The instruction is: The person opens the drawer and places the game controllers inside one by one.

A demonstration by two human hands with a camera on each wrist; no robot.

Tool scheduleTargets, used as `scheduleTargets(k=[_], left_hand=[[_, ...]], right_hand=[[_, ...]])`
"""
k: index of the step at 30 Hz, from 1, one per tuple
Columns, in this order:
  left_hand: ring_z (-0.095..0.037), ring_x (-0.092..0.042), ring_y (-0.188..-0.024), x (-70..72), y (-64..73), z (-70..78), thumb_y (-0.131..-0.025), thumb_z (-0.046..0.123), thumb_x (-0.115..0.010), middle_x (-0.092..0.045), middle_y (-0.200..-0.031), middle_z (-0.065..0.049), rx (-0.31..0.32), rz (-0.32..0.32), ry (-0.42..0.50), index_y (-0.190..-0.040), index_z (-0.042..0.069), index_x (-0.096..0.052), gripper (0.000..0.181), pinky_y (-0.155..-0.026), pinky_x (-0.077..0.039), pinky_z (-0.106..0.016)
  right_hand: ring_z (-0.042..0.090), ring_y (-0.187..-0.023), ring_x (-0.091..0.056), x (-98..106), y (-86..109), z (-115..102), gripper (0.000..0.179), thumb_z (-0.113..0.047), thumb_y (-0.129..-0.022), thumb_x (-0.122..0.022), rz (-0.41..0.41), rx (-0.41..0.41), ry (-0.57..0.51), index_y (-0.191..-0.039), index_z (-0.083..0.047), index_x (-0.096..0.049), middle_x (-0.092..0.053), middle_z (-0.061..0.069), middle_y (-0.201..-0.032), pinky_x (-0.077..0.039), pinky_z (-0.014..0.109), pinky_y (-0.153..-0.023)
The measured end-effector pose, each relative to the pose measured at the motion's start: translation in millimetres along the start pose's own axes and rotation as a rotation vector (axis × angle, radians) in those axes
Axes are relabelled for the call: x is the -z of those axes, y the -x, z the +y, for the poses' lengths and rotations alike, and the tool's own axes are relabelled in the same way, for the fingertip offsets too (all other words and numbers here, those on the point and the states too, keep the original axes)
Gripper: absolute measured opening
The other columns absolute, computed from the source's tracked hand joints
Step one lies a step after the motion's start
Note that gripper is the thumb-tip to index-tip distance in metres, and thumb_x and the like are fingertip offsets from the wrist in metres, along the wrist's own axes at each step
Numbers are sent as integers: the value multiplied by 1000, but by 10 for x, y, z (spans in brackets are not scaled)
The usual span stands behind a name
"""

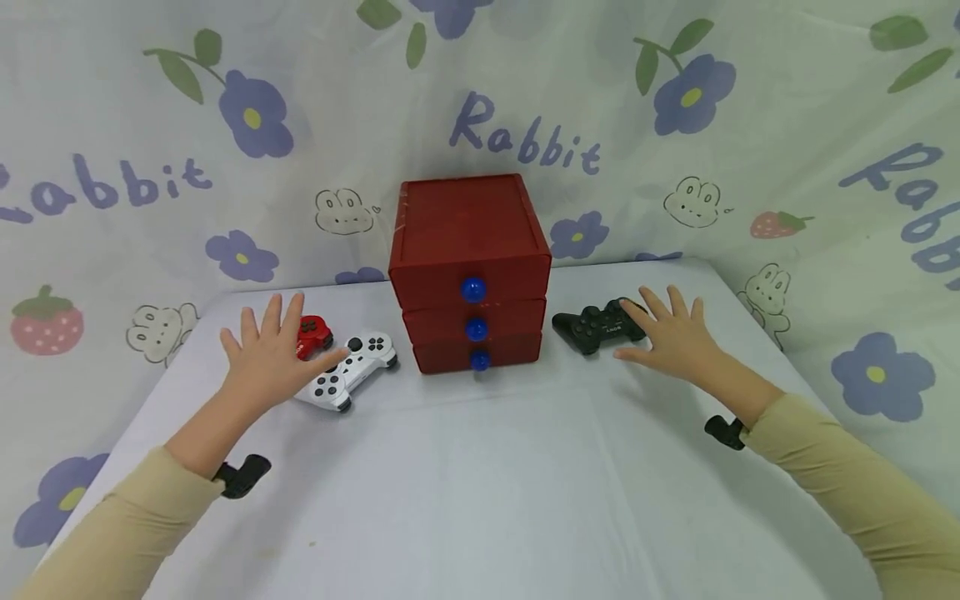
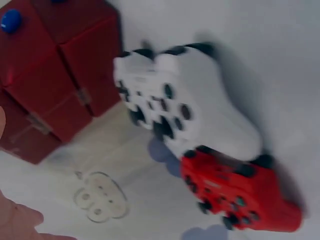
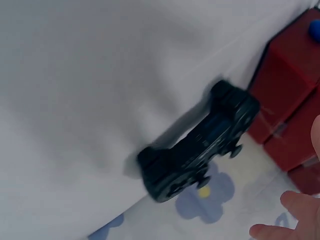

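My left hand (image 1: 266,367) is spread with straight fingers above the white game controller (image 1: 352,371) and the red game controller (image 1: 313,336), overlapping both in the head view. In the left wrist view the white controller (image 2: 185,100) lies against the red one (image 2: 240,192), with only bits of my fingers at the left edge. Over on the right, my right hand (image 1: 675,337) has its fingers splayed beside the black game controller (image 1: 596,323), fingertips overlapping its right end. The right wrist view shows that black controller (image 3: 200,145) whole, with fingertips at the lower right. Neither hand holds anything.
A red cabinet with three stacked drawers (image 1: 471,225) and blue round knobs (image 1: 473,290) stands at the back middle, between the controllers. White cloth covers the table (image 1: 480,483). Behind it hangs a curtain (image 1: 525,75) printed with flowers and rabbits.
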State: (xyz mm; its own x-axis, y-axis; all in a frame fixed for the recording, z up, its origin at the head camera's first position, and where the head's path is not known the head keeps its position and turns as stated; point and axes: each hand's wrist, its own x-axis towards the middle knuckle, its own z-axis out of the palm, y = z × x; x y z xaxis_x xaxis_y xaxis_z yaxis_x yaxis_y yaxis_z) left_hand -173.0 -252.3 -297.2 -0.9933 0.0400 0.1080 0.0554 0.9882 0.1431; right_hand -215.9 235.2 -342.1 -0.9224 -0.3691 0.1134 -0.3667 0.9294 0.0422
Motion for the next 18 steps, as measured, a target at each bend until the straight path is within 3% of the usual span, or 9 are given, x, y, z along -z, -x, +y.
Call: scheduleTargets(k=[11, 18], left_hand=[[-48, -5, -118, 185, -261, 526, -70, 65, -41, -11, -135, -19, -121, 117, 94, -135, 16, -4, 89, -86, 0, -64], [-36, -19, -118, 240, -381, 808, -70, 60, -46, -20, -134, -13, -219, 224, 179, -134, 20, -13, 83, -89, -14, -58]], right_hand=[[34, -106, -36, 21, -84, -490, 69, -60, -69, -48, 126, 164, 20, -124, -19, -39, -45, 11, -118, -21, 59, -84], [29, -102, -44, 25, -163, -816, 63, -55, -71, -50, 108, 249, -18, -122, -19, -41, -49, 8, -114, -29, 50, -86]])
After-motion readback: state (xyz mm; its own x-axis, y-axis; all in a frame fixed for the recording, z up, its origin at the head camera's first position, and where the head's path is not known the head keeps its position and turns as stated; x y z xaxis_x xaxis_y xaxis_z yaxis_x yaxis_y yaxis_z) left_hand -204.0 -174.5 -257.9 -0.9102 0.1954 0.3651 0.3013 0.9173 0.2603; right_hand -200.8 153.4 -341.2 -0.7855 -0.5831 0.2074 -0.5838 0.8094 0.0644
